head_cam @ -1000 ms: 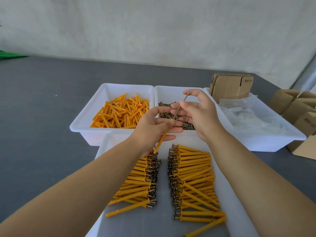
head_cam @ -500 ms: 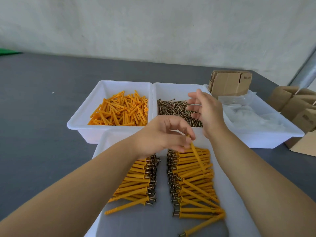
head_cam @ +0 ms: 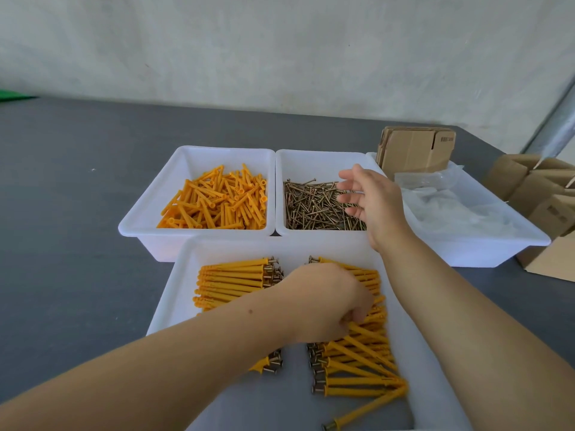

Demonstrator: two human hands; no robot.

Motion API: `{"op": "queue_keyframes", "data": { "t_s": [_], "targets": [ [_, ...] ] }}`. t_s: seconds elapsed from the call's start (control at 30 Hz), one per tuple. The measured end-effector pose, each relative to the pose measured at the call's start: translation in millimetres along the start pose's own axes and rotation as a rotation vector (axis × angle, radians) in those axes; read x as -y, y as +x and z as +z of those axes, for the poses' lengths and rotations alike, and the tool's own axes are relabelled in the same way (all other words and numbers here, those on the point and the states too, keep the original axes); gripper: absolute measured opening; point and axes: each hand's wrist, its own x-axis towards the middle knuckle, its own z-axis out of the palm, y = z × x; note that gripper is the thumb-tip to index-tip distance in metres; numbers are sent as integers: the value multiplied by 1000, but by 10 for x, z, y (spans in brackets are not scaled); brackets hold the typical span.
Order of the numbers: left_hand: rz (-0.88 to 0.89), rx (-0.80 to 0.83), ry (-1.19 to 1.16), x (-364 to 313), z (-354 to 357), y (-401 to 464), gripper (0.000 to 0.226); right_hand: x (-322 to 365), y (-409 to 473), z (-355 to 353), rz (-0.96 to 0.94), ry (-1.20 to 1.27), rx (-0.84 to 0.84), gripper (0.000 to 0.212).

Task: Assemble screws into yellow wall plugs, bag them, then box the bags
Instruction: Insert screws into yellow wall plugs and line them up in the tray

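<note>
My left hand [head_cam: 326,303] is low over the near white tray [head_cam: 174,284], fingers curled down on an assembled plug [head_cam: 362,326] lying on the right-hand pile of screw-filled yellow plugs [head_cam: 357,365]. A second pile of assembled plugs [head_cam: 233,281] lies to the left, partly hidden by my forearm. My right hand [head_cam: 370,200] hovers over the loose screws [head_cam: 314,206] in the middle bin, fingers spread and holding nothing. Empty yellow wall plugs [head_cam: 217,203] fill the left bin.
A white bin of clear plastic bags [head_cam: 460,213] stands at the right, with flat cardboard boxes [head_cam: 417,147] leaning behind it. More cardboard boxes [head_cam: 547,197] sit at the far right edge. Grey tabletop [head_cam: 77,213] stretches to the left.
My left hand has carried the assembled plug down onto the right pile. My right hand let go of the screw and moved out over the screw bin, fingers opening.
</note>
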Motion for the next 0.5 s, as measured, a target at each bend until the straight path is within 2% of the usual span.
{"op": "queue_keyframes", "data": {
  "t_s": [0.13,0.33,0.43,0.5],
  "targets": [
    [-4,151,36,-50,10,14,18,-2,-2,6,5,-15,10,24],
    [59,172,-10,-60,83,29,17,1,-2,3,13,-20,12,23],
    [75,230,5,-62,123,54,10,-6,3,5,15,-25,11,23],
    [79,211,-3,-58,121,45,8,-11,12,4,13,-31,12,23]
  ]
}}
